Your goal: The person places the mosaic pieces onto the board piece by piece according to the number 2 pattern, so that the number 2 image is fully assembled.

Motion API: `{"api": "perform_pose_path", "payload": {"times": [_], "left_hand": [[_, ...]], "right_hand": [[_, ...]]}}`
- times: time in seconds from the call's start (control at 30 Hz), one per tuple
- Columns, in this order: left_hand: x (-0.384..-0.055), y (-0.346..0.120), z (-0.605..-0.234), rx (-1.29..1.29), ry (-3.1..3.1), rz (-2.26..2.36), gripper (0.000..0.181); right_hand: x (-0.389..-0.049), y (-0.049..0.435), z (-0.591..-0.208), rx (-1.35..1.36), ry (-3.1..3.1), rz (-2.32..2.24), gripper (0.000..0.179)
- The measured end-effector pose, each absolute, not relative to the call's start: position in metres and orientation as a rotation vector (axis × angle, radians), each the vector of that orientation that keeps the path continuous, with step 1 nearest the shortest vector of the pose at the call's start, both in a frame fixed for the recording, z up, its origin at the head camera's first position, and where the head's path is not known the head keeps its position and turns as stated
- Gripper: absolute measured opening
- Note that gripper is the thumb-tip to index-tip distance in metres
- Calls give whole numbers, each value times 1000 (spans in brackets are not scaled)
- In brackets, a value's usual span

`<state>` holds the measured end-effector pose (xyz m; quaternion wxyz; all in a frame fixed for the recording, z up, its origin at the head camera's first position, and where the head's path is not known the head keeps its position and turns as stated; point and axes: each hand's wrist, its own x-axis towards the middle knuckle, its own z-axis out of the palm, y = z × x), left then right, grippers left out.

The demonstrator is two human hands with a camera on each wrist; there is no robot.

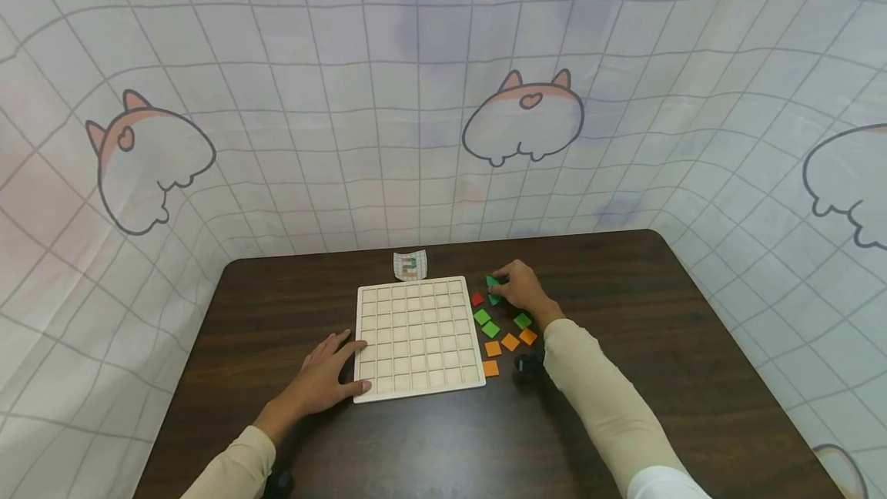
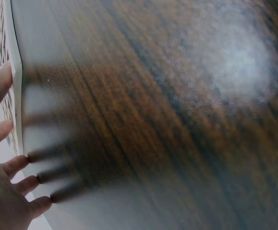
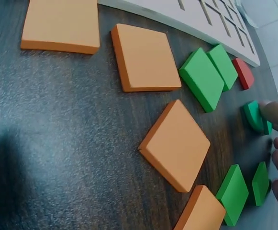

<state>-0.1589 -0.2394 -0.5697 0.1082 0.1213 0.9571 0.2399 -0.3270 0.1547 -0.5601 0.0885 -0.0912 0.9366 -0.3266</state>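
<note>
Dk tbl [image 1: 430, 445], gridded cloth [image 1: 346, 145] behind; card [image 1: 410, 265] nr board [image 1: 418, 340], orange tiles [image 1: 493, 349] to R.

The board [image 1: 420, 339] lies flat in front of you, pale and square, slightly turned, its raised grid of cells bare; your left hand [image 1: 320, 376] rests at its left edge, thumb over the near corner. Off its right side lie four flat orange tiles [image 3: 146, 60], variously turned, one just beside the edge. Beyond them you have two bright green tiles [image 3: 202, 79] together, more green tiles [image 3: 233, 195] farther right and one red piece [image 1: 477, 298]. Your right hand [image 1: 520, 288] touches teal-green pieces [image 1: 493, 300], partly hiding them.
</note>
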Motion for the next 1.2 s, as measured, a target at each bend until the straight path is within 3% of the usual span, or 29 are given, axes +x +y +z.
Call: {"api": "perform_pose_path", "payload": {"times": [1.2], "left_hand": [[-159, -239, -571, 351, 2815, 673, 76]], "right_hand": [[-324, 145, -557, -251, 2822, -906, 33]]}}
